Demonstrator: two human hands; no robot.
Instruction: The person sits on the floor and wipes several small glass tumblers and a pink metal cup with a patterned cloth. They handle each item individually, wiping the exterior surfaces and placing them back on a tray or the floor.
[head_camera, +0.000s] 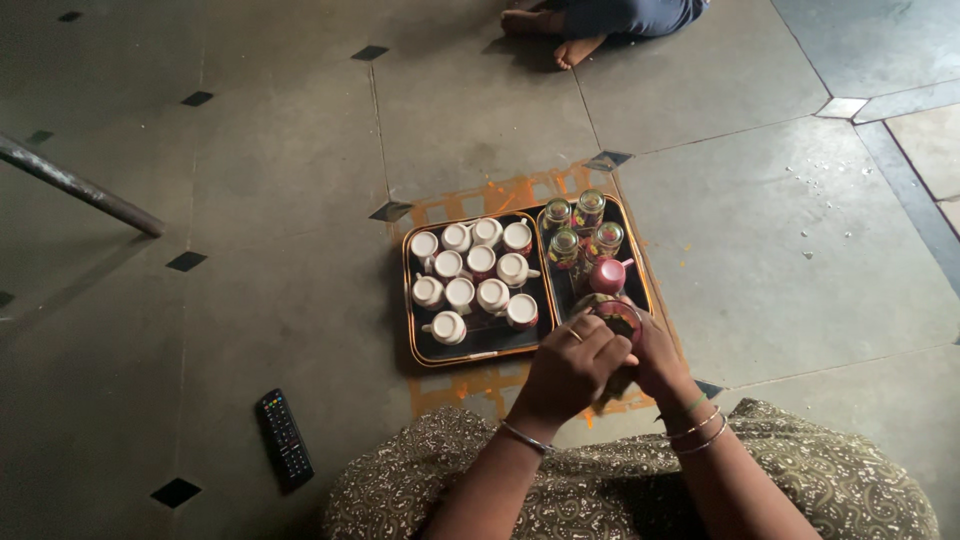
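Left hand (572, 362): fingers curled around a glass (612, 318) at the near edge of the right tray (643, 285); ring on 1 finger, bangle at the wrist.
Right hand (655, 362): pressed against the same glass from the right side; its fingers are hidden, so I cannot tell their spread. Bangles at the wrist.
Glass: patterned, held just over the right tray's near edge, between both hands.
Right tray: 4 patterned glasses (580, 228) upright at its far end, a pink cup (608, 275) near the middle.
Left tray (412, 330): touching the right tray; 11 white cups (473, 278) upside down.
Floor (250, 200): grey tiles; black remote control (284, 438) near the person's left knee.
Far edge: another person's bare feet (560, 35).
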